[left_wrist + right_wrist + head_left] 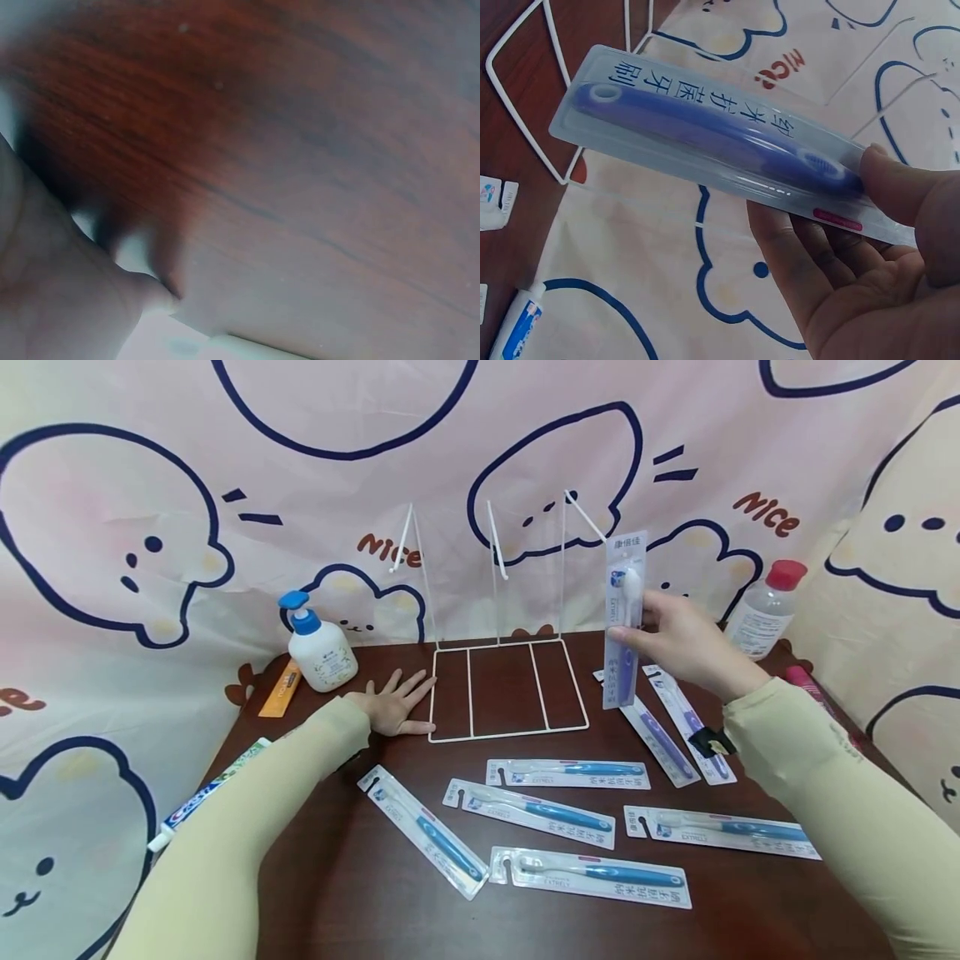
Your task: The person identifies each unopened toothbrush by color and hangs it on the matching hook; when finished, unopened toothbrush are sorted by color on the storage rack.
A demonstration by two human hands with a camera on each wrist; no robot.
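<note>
My right hand (682, 635) pinches a packaged purple toothbrush (619, 672) between thumb and fingers, holding it upright with its hang hole at the top. The pack's upper end overlaps the tip of the right hook on a white wire display rack (470, 693). In the right wrist view, the thumb presses the blister pack (705, 139) and the fingers support it from the other side. My left hand (393, 703) rests flat on the dark wooden table (300, 165), fingers spread, fingertips at the rack's left base wire. The rack's other two hooks carry nothing.
Two purple toothbrush packs (660, 739) lie right of the rack. Several blue toothbrush packs (588, 877) lie in front. A pump bottle (326, 656) and orange box (282, 689) stand left, near a toothpaste tube (210, 793). A red-capped bottle (761, 618) stands at right.
</note>
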